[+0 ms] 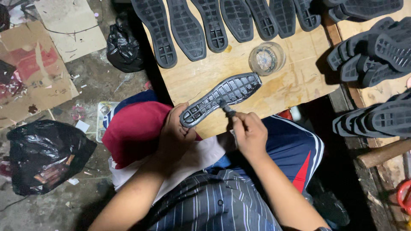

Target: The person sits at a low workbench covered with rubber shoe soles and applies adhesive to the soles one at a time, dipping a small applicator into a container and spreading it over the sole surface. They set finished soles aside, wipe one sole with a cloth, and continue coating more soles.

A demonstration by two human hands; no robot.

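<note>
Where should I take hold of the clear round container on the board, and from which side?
Take the clear round container by its side wall, coming straight down from above with fingers spread across its round rim. It stands upright on the wooden board, apart from the shoe sole that the left hand holds. The row of soles crowds its far side, so a low approach looks awkward.

Single head-worn view, looking steeply down from close above the lap and the wooden board [274, 92]. Board fills the upper frame; floor [81, 205] lies at left.
</note>
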